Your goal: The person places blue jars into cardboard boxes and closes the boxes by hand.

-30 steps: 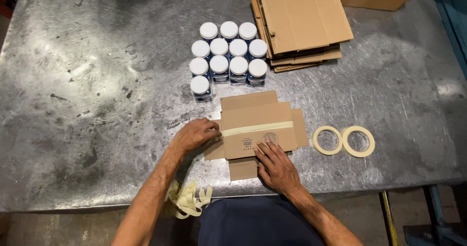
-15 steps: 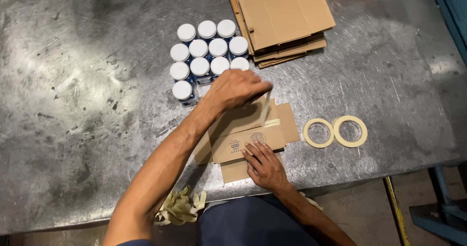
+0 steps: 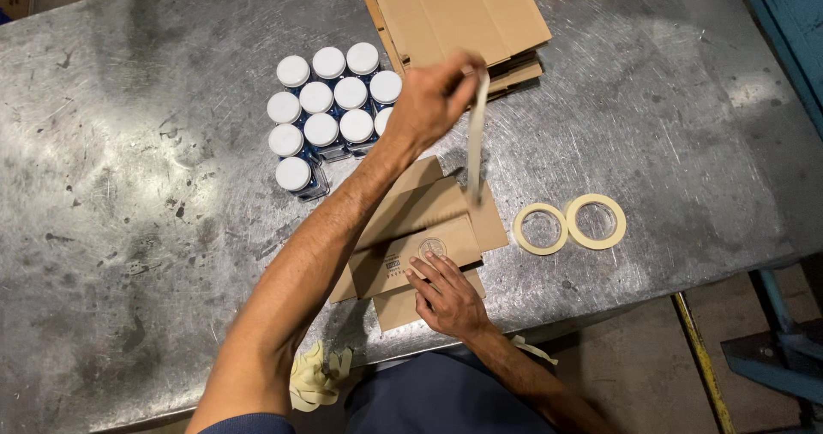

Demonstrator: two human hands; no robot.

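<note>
1. Head view: the left hand (image 3: pixel 433 99) is raised above the bench (image 3: pixel 129 228), fingers pinched together on the top end of a strip of tape (image 3: pixel 474 138) that hangs down from it to the flat cardboard box (image 3: pixel 429 220).
2. The strip's lower end meets the box near its far right part; the box lies at the near edge of the bench, under and nearer than that raised hand.
3. The right hand (image 3: pixel 446 295) lies flat on the near part of the box, fingers spread and pressing down, closed on nothing.
4. Two tape rolls (image 3: pixel 570 224) lie side by side, touching, just right of the box.
5. White-lidded jars (image 3: pixel 330 112) stand in a tight cluster to the left of the raised hand, beyond the box.
6. A stack of flattened cartons (image 3: pixel 463 14) sits at the far edge, behind the raised hand.
7. Yellowish gloves (image 3: pixel 317 378) hang at the near bench edge by the left forearm.
</note>
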